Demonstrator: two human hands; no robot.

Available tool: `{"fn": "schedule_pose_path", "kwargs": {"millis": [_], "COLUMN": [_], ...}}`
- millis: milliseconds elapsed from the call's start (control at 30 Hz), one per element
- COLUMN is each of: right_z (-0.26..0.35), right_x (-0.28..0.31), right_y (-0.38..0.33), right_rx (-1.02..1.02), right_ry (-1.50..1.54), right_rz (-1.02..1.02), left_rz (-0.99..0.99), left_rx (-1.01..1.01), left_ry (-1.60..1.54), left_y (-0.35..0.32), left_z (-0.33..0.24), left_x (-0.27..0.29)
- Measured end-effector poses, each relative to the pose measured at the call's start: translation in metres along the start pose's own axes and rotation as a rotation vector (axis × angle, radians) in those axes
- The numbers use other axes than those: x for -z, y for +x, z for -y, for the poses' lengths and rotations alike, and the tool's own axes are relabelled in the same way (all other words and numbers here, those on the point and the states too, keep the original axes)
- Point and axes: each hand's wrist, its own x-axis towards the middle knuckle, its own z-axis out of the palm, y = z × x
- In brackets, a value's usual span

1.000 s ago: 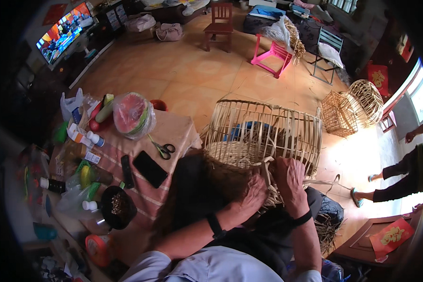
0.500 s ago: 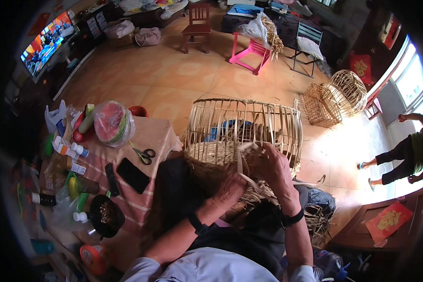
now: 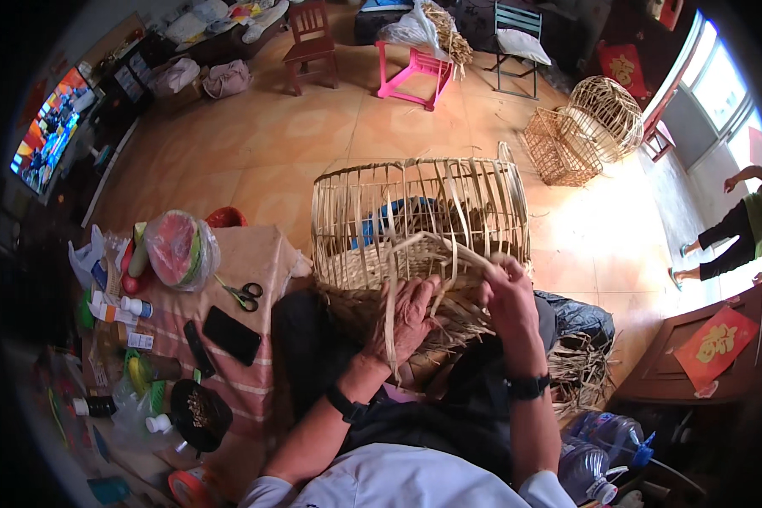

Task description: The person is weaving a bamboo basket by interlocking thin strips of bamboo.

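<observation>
A half-woven bamboo basket (image 3: 415, 212) lies on its side across my lap, its upright slats pointing away from me. My left hand (image 3: 408, 317) presses flat on the woven base and pinches a long pale bamboo strip (image 3: 423, 254) that arches over to my right hand (image 3: 506, 296). My right hand grips the other end of that strip at the basket's rim. Loose strips hang below my hands. Both wrists wear dark bands.
A low table (image 3: 254, 389) on my left holds scissors (image 3: 244, 294), a black phone (image 3: 231, 335), a wrapped watermelon half (image 3: 179, 250), bottles and a dark bowl. Two finished baskets (image 3: 584, 127) stand far right, a pink stool (image 3: 415, 72) beyond. A person (image 3: 737, 224) stands by the window.
My head has dropped closer to the basket. Both hands have shifted along the base, and the bamboo strip now arches between them.
</observation>
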Motion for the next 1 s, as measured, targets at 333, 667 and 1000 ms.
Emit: {"fn": "schedule_pose_path", "kwargs": {"millis": [333,667,1000], "right_z": [-0.001,0.013,0.0], "right_x": [-0.01,0.013,0.032], "right_y": [-0.046,-0.033,-0.063], "right_rx": [0.061,0.056,-0.025], "right_ry": [-0.777,0.025,-0.422], "right_rz": [0.09,0.043,-0.002], "left_rz": [0.093,-0.009,0.063], "left_rx": [-0.152,-0.21,-0.133], "left_ry": [-0.047,0.091,0.007], "left_y": [0.01,0.022,0.031], "left_z": [0.002,-0.035,-0.017], "left_x": [0.036,0.056,0.028]}}
